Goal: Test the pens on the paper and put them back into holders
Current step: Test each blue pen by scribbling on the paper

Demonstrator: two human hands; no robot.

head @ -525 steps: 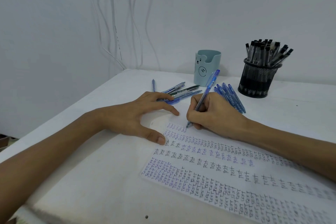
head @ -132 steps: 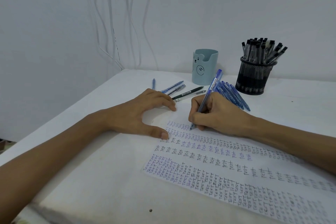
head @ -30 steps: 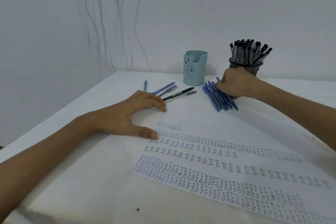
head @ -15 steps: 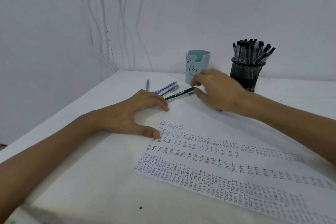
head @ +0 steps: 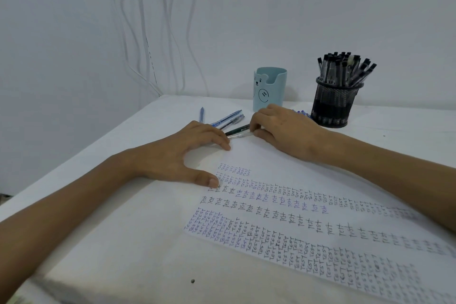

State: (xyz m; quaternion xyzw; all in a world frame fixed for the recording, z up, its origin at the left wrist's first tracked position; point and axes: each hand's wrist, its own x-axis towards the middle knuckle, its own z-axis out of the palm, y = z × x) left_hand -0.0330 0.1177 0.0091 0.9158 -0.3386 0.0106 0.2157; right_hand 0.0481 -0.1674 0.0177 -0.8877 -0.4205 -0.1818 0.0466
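A white paper covered with rows of handwritten test words lies on the white table. My left hand presses flat on its upper left corner, fingers spread. My right hand reaches to the loose pens beyond the paper and pinches the end of a clear pen, which lies beside a black pen. Two blue pens and one more blue pen lie farther left. A bunch of blue pens is mostly hidden behind my right hand.
A light blue bear holder stands at the back, with nothing showing above its rim. To its right a black mesh holder is full of black pens. White cables hang down the wall at the back left corner. The table's left edge runs diagonally.
My right hand left the blue pen bunch, moved left across the table and closed its fingers on the clear pen. My left hand stayed on the paper.
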